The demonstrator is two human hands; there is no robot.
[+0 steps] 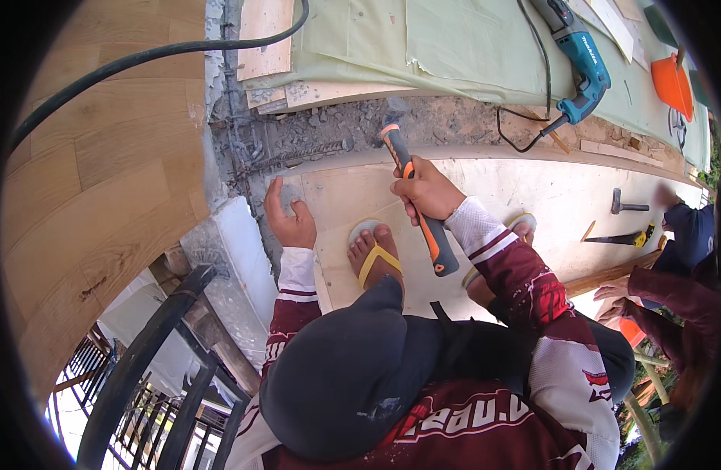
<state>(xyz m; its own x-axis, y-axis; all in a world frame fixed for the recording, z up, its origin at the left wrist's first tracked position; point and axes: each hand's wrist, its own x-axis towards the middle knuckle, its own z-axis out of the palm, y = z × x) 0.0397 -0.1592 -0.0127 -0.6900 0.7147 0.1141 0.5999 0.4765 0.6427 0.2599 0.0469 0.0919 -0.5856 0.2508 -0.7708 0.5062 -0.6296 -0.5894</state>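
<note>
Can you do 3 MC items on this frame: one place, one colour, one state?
1. Where does the left hand rest?
A. on the plywood sheet's corner by the broken concrete
B. on the blue drill
C. on the orange bucket

2. What colour is the strap of the sandal between the two hands?
A. green
B. yellow
C. white

3. What is the right hand doing?
A. lying open and empty
B. gripping a saw
C. closed around the hammer handle

Key: 1 A, the fingers press flat on the plywood sheet next to the rebar; 2 B, the strap across the foot is yellow; 3 C, the fingers wrap the black and orange handle, with the head up over the rubble.
</note>
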